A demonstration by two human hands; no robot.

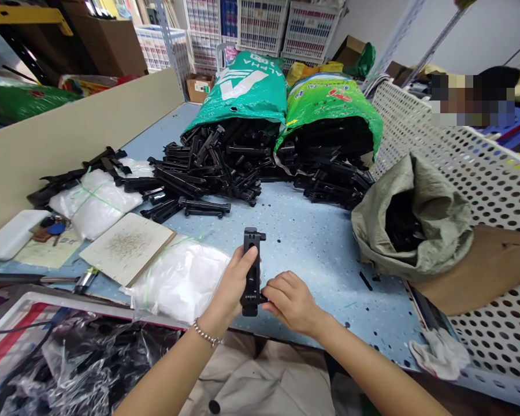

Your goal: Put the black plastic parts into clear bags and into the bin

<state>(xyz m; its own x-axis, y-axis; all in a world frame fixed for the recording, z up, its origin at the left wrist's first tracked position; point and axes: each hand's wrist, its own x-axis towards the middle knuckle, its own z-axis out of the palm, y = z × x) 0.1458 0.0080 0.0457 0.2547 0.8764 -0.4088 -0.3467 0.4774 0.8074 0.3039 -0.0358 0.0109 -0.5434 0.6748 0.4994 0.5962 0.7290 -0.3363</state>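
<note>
My left hand (234, 282) is closed round a long black plastic bracket (252, 277), held lengthwise away from me above the front of the blue table (312, 242). The thumb lies on the bracket's upper face. At the bracket's near end, the fingers of my right hand (291, 300) pinch a small black part sticking out from its right side; I cannot make out exactly what it is. Similar black brackets (203, 167) lie heaped farther back, spilling from a teal bag (242, 92) and a green bag (333, 104).
Plastic-wrapped white bundles (177, 283) and a square board (127, 245) lie at left. A grey-green sack (416, 214) with dark contents stands at right, beside a white perforated panel (494, 242). A glove (439, 352) rests near the right front edge.
</note>
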